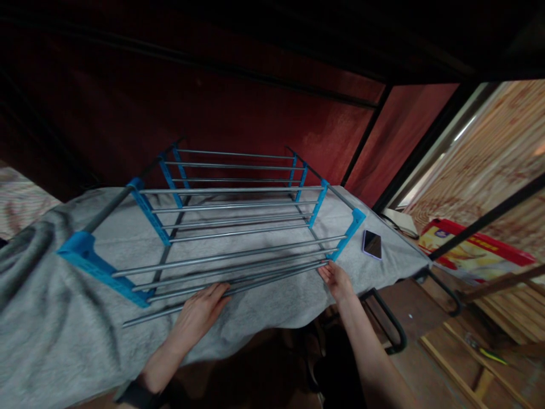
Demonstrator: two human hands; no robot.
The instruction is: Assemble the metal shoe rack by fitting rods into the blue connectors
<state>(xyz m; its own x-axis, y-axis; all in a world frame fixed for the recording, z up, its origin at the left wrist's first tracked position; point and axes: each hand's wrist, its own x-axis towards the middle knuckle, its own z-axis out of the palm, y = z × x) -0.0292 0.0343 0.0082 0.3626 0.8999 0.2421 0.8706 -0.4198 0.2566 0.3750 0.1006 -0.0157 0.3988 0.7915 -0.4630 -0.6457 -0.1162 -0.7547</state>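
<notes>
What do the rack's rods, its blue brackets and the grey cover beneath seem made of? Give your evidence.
Rods: probably metal, smooth and grey, with bright highlights.
Blue brackets: likely moulded plastic, evenly coloured with slight sheen.
Grey cover: soft fabric, perhaps fleece; matte, fuzzy-looking, falling in folds.

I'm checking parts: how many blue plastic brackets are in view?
8. Four blue plastic brackets line the picture's left, front to back; four right-side brackets face them.
</notes>
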